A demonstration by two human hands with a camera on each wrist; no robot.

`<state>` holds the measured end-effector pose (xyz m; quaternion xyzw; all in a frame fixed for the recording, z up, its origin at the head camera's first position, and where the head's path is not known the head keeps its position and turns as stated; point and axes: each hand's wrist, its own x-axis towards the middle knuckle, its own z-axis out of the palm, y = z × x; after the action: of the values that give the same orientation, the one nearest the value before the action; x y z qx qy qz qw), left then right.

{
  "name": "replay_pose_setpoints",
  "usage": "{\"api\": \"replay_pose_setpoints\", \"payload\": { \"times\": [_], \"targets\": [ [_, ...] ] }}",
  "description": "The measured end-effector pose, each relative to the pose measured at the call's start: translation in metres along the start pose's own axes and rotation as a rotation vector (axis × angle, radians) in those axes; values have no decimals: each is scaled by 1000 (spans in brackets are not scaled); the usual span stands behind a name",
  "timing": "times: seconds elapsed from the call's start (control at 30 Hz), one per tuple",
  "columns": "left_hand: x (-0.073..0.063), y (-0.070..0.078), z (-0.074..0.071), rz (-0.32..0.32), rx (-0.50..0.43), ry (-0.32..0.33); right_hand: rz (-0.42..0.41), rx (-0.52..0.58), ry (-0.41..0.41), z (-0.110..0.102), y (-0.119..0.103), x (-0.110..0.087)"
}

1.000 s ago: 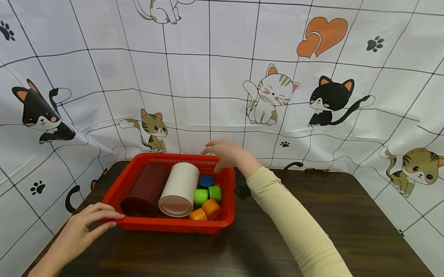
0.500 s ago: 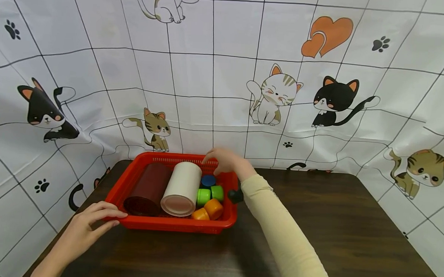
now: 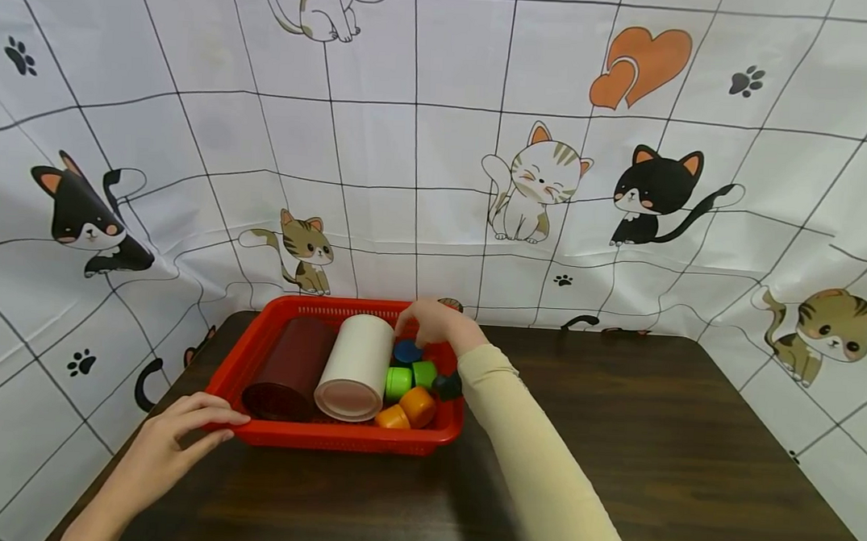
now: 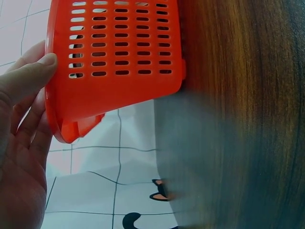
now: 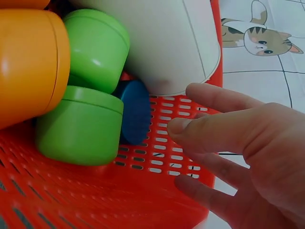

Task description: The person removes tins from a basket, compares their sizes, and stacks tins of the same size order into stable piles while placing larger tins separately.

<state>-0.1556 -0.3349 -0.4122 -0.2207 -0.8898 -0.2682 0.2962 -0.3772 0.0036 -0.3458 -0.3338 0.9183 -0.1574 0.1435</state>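
A red plastic basket [image 3: 346, 438] stands on the table with its contents inside. At its near left corner my left hand [image 3: 172, 437] pinches the rim, thumb on one side and fingers on the other; the left wrist view shows this hand [image 4: 24, 124] close. Over the back right part of the basket reaches my right hand [image 3: 438, 323], fingers spread and holding nothing. Just below it lies a blue round lid-like piece [image 5: 136, 112], partly hidden by green containers [image 5: 81, 126]. Orange containers [image 3: 416, 407] lie nearer the front.
A white cylinder [image 3: 357, 364] and a dark maroon cylinder [image 3: 291, 369] lie side by side in the basket. The dark wooden table [image 3: 614, 456] extends to the right. Behind it hangs a white cat-print sheet [image 3: 439, 142].
My right hand has come down into the back right of the basket, closer to the blue piece. The left hand keeps its grip on the rim.
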Motion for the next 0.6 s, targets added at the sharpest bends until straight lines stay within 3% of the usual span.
{"api": "replay_pose_setpoints", "payload": {
  "times": [0.3,0.6],
  "targets": [
    [1,-1,-2,26,22,2,86,7,-50,6,2,2],
    [2,0,-2,19,10,-11,98,-22,-141,14,8,13]
  ]
}}
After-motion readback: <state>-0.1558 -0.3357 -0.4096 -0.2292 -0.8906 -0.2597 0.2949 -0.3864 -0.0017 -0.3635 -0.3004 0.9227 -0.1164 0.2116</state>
